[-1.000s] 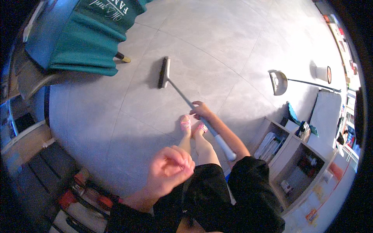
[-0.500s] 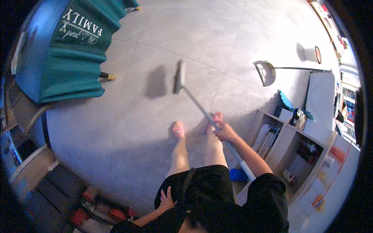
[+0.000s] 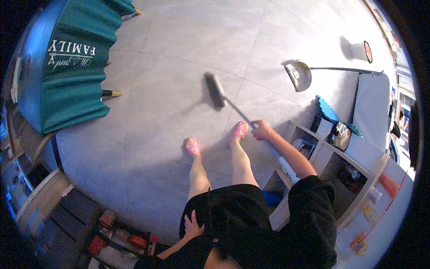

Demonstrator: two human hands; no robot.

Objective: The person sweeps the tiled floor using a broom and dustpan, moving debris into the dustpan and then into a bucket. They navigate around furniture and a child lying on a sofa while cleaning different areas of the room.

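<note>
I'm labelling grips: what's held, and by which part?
The right hand holds the broom by its handle, partway along; the left hand holds nothing visible.

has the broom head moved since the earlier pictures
Yes: the broom head has moved right, noticeably closer to the dustpan that sits on the floor.

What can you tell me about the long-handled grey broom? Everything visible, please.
The long-handled grey broom has a wide, dark head, blurred, with a paler edge. Its slim pole, perhaps metal, slants toward the person's right side; the right hand closes around it partway. Beyond, a white, plastic-looking grip runs beside the forearm. The head is over the grey tiled floor; whether it touches is unclear.
</note>
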